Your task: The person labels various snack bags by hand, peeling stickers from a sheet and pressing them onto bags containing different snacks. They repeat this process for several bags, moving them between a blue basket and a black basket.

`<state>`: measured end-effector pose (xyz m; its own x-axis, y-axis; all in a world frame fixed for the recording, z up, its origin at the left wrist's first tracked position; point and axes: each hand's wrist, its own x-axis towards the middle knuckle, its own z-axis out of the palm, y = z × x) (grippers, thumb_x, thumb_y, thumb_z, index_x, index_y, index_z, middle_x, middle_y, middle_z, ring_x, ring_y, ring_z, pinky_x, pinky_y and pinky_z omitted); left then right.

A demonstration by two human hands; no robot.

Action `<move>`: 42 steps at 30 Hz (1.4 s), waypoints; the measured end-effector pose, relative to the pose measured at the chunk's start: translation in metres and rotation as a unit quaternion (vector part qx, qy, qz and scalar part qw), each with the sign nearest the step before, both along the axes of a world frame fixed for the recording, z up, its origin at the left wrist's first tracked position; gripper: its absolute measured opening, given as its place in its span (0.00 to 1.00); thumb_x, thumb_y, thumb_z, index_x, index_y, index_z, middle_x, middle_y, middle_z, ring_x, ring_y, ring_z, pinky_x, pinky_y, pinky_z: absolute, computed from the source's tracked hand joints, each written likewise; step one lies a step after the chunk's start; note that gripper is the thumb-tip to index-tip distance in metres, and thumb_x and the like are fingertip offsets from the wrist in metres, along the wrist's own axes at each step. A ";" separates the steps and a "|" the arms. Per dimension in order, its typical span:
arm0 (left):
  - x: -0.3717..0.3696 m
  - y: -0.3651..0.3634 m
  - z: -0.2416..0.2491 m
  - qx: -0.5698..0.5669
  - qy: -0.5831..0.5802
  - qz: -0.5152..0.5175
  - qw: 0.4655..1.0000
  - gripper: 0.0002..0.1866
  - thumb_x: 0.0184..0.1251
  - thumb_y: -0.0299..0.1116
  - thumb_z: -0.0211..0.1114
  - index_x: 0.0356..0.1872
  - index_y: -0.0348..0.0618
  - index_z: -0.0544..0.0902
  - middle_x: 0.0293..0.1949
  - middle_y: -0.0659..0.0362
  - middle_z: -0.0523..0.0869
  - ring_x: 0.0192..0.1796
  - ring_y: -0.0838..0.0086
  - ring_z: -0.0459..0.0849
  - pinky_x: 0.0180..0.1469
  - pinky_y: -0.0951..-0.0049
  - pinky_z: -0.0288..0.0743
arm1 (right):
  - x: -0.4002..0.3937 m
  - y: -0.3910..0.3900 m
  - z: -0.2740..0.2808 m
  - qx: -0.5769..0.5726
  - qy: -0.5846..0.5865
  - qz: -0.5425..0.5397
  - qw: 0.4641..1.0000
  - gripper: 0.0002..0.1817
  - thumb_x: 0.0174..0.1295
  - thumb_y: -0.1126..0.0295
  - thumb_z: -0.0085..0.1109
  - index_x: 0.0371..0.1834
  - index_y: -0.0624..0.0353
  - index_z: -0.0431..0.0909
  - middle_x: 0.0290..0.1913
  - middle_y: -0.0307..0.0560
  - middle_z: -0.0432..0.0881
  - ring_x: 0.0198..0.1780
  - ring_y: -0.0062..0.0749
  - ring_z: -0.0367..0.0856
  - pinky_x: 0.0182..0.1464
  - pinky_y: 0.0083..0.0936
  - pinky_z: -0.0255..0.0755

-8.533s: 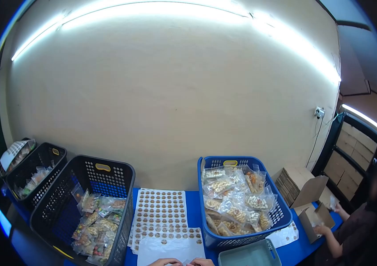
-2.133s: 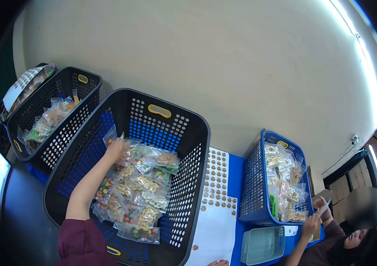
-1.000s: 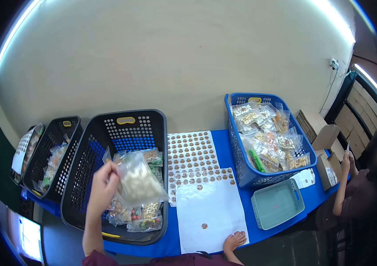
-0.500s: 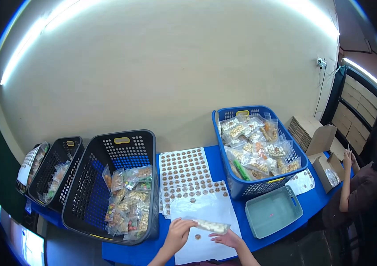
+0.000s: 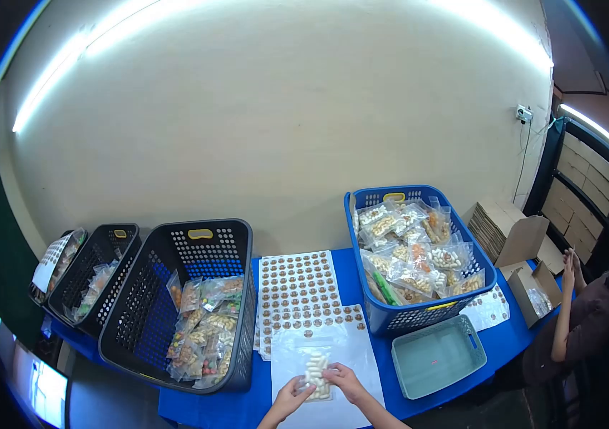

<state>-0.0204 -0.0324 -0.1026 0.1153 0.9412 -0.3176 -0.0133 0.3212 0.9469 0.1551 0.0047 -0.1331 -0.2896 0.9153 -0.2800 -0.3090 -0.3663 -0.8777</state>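
Note:
A clear plastic bag of white, capsule-shaped pieces point(image 5: 314, 366) is held upright over the white backing sheet point(image 5: 361, 357), its flat top edge away from me. My left hand point(image 5: 292, 397) grips its lower left side, the fingertips partly behind the bag. My right hand point(image 5: 346, 382) holds its right side, fingers on the front. Just beyond the bag lie sheets of round brown stickers point(image 5: 297, 286), partly overlapped by the backing sheet.
On the left stand a large black basket point(image 5: 129, 314) with filled bags and smaller baskets point(image 5: 115, 236). A blue basket point(image 5: 419, 318) of bags stands right, behind a grey-green tray point(image 5: 436, 357). Farther right, a person point(image 5: 569, 343) raises their hands near an open cardboard box point(image 5: 537, 297).
The bag has turned from lying sideways to upright, its front now facing me. My right hand has gone from spread fingers to holding the bag's right side. The left hand has moved lower.

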 end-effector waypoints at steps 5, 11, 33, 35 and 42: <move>-0.008 0.002 0.008 0.071 -0.024 0.070 0.995 0.18 0.58 0.30 0.60 0.47 0.31 0.71 0.39 0.56 0.79 0.39 0.82 0.76 0.37 0.86 0.70 | -0.020 0.015 -0.005 0.014 0.028 0.070 0.997 0.17 0.61 0.60 0.49 0.45 0.63 0.69 0.40 0.44 0.77 0.41 0.24 0.75 0.40 0.19 0.68; -0.036 -0.001 0.096 0.241 -0.002 0.165 0.956 0.10 0.59 0.26 0.58 0.40 0.33 0.74 0.31 0.62 0.79 0.29 0.86 0.74 0.29 0.86 0.67 | 0.023 0.014 -0.084 0.144 -0.575 0.057 0.803 0.33 0.50 0.52 0.57 0.56 0.61 0.61 0.57 0.59 0.63 0.58 0.49 0.62 0.53 0.44 0.60; -0.079 0.036 0.127 0.278 0.031 0.359 0.890 0.16 0.63 0.24 0.51 0.52 0.30 0.67 0.45 0.54 0.76 0.45 0.75 0.77 0.46 0.78 0.73 | 0.076 0.149 -0.160 0.139 -0.556 -0.107 0.812 0.22 0.53 0.71 0.51 0.52 0.62 0.62 0.42 0.63 0.75 0.43 0.58 0.73 0.46 0.44 0.67; -0.081 0.036 0.125 0.280 0.050 0.358 0.889 0.16 0.63 0.24 0.51 0.52 0.30 0.67 0.46 0.54 0.76 0.45 0.75 0.77 0.47 0.78 0.72 | 0.074 0.164 -0.153 0.094 -0.613 -0.059 0.782 0.26 0.55 0.70 0.51 0.56 0.60 0.56 0.42 0.62 0.75 0.43 0.56 0.74 0.44 0.43 0.68; -0.076 0.034 0.127 0.257 0.065 0.354 0.897 0.16 0.63 0.25 0.52 0.51 0.30 0.68 0.46 0.54 0.76 0.46 0.75 0.76 0.49 0.77 0.71 | 0.080 0.178 -0.176 0.067 -0.615 -0.026 0.785 0.31 0.54 0.68 0.54 0.59 0.60 0.50 0.41 0.63 0.75 0.43 0.55 0.75 0.45 0.43 0.68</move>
<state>-0.0965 0.0018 0.0248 -0.5759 0.7897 0.2113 0.0792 -0.2033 0.9759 0.2348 0.1827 -0.3091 0.1625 0.9620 -0.2194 0.7911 -0.2599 -0.5537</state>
